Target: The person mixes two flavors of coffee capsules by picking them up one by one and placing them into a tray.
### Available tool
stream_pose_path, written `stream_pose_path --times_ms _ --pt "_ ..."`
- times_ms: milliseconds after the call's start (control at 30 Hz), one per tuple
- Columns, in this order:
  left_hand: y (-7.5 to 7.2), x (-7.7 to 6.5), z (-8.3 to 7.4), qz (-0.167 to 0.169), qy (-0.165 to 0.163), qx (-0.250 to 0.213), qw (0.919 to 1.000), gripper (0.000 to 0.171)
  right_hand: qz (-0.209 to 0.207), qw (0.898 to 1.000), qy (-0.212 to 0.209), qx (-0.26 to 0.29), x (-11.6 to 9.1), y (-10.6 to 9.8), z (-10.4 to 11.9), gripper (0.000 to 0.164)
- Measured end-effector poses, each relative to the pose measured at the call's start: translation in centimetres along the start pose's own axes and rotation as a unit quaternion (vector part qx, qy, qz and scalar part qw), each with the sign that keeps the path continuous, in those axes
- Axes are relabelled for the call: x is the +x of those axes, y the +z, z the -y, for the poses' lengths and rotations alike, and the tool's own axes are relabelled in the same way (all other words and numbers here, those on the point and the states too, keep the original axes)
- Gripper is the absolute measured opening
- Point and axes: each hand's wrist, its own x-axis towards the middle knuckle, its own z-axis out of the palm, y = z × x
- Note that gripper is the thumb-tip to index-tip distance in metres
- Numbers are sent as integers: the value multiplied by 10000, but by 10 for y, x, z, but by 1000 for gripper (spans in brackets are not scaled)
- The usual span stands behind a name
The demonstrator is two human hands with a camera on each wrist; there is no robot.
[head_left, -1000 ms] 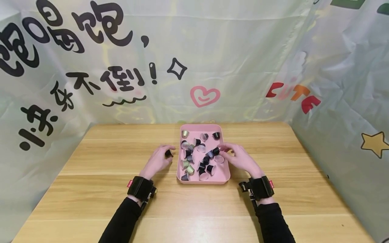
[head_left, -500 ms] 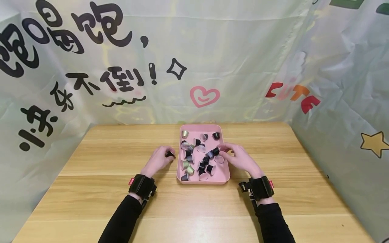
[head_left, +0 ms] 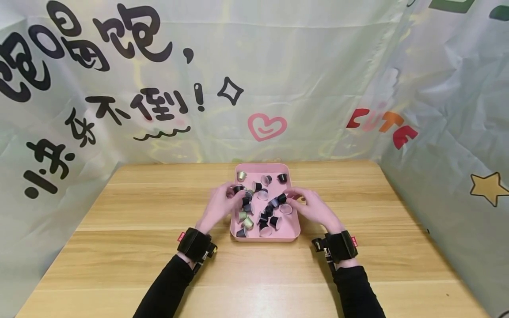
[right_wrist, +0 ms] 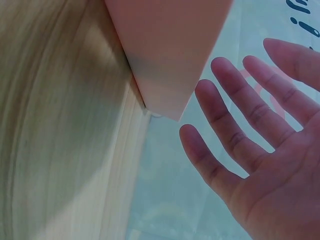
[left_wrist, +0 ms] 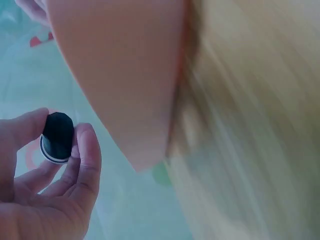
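Note:
My left hand (head_left: 222, 202) is over the left edge of a pink tray (head_left: 265, 240) and pinches a black coffee capsule (left_wrist: 58, 136) between thumb and fingers. In the left wrist view the capsule has a pale rim and is held above the height of the tray's wall. On the other side, my right hand (head_left: 314, 208) hovers at the tray's right rim, its fingers (right_wrist: 223, 120) spread and relaxed with nothing held. Several coffee capsules lie loose in the tray, among them black ones, a light green one (head_left: 248, 223) and a gold one (head_left: 241, 176).
The tray stands on a wooden table (head_left: 151, 207), near its back edge. A printed cloth (head_left: 318, 79) with lettering and a pink heart hangs behind and along the sides. Each wrist wears a black strap (head_left: 342, 245) with a small camera.
My left hand, holding the black capsule, has moved right and slightly away from me, from the table beside the tray to over its left edge. The right hand has stayed put.

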Motion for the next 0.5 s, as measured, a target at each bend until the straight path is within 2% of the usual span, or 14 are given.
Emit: stream_pose_path --times_ms 67,200,367,500 --pt "4 1 -6 154 88 -48 9998 40 -3 10000 -17 -3 0 0 0 32" --pt "12 6 -14 341 249 162 9990 38 7 10000 -39 16 1 0 -1 34" --pt "20 11 -16 643 319 261 9971 25 0 9999 -20 99 1 1 1 34" --pt "21 11 -15 777 450 105 9959 30 -10 9999 -24 127 2 1 1 34"
